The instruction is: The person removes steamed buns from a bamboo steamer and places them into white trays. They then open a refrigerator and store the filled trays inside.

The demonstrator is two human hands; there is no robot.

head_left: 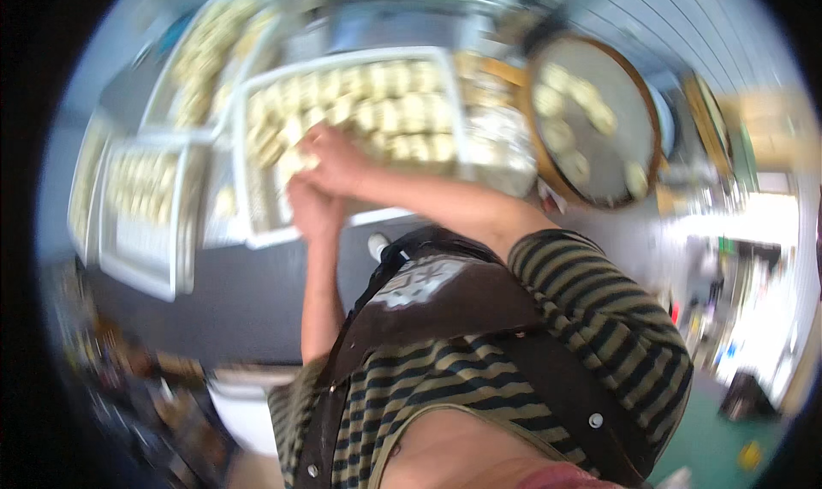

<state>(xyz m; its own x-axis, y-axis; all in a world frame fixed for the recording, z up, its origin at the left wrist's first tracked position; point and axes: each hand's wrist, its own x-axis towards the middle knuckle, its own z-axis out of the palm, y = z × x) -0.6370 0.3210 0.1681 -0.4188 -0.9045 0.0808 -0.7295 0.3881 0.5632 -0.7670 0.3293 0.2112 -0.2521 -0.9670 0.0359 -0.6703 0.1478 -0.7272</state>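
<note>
My right hand [334,158] and my left hand [313,205] meet over the left part of a white plastic tray [453,103]. Pale dough pieces [411,113] fill much of this tray in close rows. At the fingers of my right hand is a small pale dough piece [309,161], blurred by motion. My left hand is curled just below it, touching or nearly touching the right; its grip on the piece is unclear. Part of the tray's near left floor shows bare beside the hands.
On the left stand more white trays [138,280] with dough pieces. At the right, a round steamer [600,155] with a wooden rim holds several buns. Between it and the main tray sits a clear plastic bag [501,148]. A shoe [379,246] shows on the dark floor [244,303].
</note>
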